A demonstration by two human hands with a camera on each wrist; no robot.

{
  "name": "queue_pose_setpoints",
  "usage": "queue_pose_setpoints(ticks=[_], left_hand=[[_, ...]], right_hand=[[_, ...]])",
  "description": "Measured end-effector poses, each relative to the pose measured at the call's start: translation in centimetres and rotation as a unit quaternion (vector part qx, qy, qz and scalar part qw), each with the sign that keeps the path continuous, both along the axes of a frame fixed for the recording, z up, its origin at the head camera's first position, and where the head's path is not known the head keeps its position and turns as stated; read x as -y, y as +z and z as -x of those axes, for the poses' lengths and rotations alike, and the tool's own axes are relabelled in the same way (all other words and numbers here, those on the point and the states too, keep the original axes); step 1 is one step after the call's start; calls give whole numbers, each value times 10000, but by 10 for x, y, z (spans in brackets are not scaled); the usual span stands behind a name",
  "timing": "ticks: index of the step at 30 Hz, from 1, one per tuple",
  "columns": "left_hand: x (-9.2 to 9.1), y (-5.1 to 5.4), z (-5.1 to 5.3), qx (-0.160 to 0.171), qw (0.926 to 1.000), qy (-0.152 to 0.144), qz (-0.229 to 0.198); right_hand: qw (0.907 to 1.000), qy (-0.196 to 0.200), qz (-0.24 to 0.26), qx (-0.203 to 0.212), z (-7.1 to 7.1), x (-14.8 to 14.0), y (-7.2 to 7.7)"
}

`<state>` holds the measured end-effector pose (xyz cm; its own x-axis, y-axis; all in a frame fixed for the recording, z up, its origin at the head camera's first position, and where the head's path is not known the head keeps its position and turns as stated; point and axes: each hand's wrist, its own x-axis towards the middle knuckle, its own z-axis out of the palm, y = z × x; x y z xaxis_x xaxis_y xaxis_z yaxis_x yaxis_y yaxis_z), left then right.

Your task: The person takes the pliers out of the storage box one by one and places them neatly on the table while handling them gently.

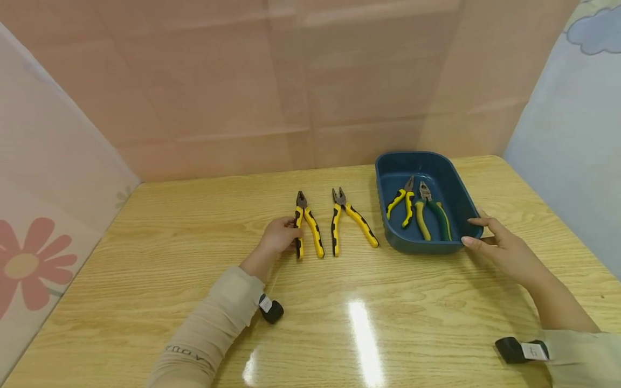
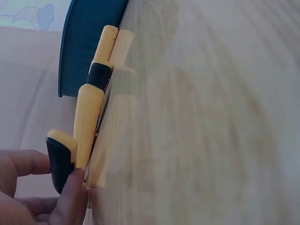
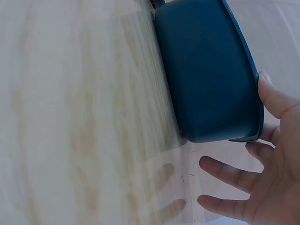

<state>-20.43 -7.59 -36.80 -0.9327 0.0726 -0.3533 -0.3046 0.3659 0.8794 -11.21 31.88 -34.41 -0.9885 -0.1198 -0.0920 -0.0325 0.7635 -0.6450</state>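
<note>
Left of the blue bin (image 1: pixel 427 249), the left hand (image 1: pixel 280 235) pinches the farther pliers (image 1: pixel 314 225) by their outer handle (image 1: pixel 299 250), probably because that side stands clear of the second pliers (image 1: pixel 336 226), lying between. At the bin's near right corner, the right hand (image 1: pixel 504 250) pinches the rim (image 1: pixel 422 152), apparently to steady it.

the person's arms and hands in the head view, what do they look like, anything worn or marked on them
The left hand and right hand wear no gloves. The left sleeve and right sleeve are pale beige, the left with dark lettering. Each sleeve carries a small black device with a white label.
</note>
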Motion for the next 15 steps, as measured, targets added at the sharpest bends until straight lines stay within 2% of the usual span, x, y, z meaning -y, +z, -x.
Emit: queue_pose_setpoints(ticks=[6, 15], left_hand=[[-1, 0, 0, -292, 9970, -307, 647], [-2, 3, 0, -291, 9934, -444, 1013]], right_hand=[[9999, 9, 12, -121, 0, -1, -2], [9999, 8, 21, -111, 0, -2, -4]])
